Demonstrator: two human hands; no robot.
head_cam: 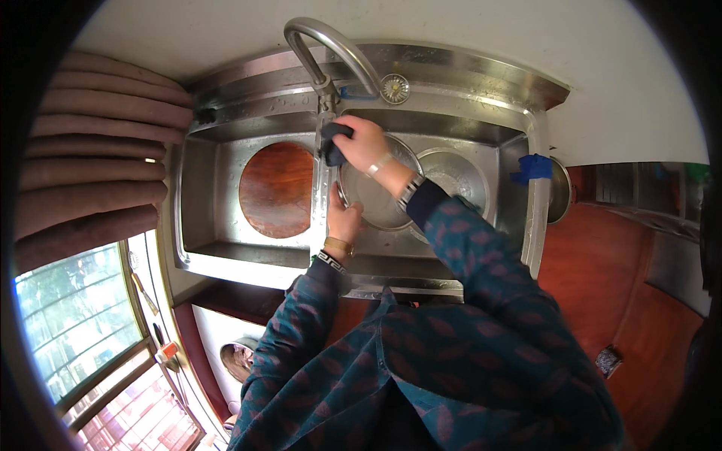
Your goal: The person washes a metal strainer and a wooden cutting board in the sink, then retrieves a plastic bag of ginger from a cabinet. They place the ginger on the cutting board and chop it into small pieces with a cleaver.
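A dark sponge or cloth [337,144] is held in my right hand [361,141], at the divider [321,191] of a double stainless steel sink, below the faucet. My left hand [343,219] grips the near left rim of a round metal mesh strainer or bowl [375,200] in the right basin; its exact kind is unclear. Another round metal vessel [457,175] lies to the right, partly behind the strainer and my right forearm. In the left basin rests a round reddish-brown wooden board or lid [276,189].
The curved faucet [333,36] rises behind the divider, beside a sink drain strainer [394,88]. A blue cloth [533,168] hangs over the right sink rim. Folded brown curtain [101,141] and a window [79,315] are at left.
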